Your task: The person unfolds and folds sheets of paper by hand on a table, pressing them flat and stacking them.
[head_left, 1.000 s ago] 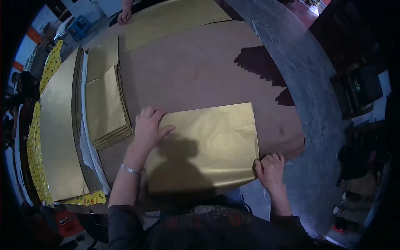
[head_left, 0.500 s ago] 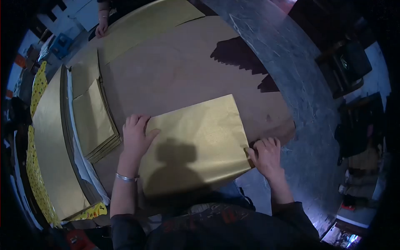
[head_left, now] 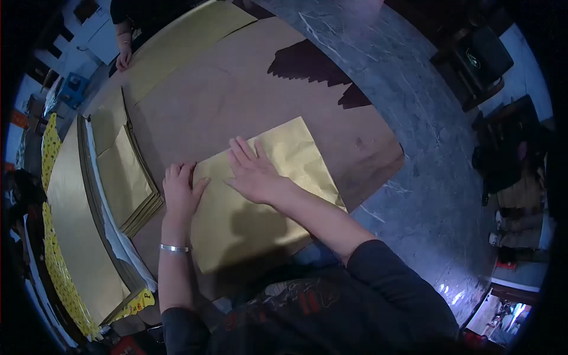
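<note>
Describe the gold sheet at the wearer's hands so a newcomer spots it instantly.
Find the brown tabletop, then its near edge. The gold sheet lies there, left hand at its left edge, right hand spread over it. Unlike the gold stack to its left, it carries a dark shadow.

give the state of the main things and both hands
Near gold sheet, lying down, creased
Left hand, open, at that sheet's left edge
Right hand, open, spread over that sheet
Far gold sheet, spread out
Small gold stack, layered, edges stepped
Long gold stack, layered
Dark pieces, lying down, jagged-edged
</note>
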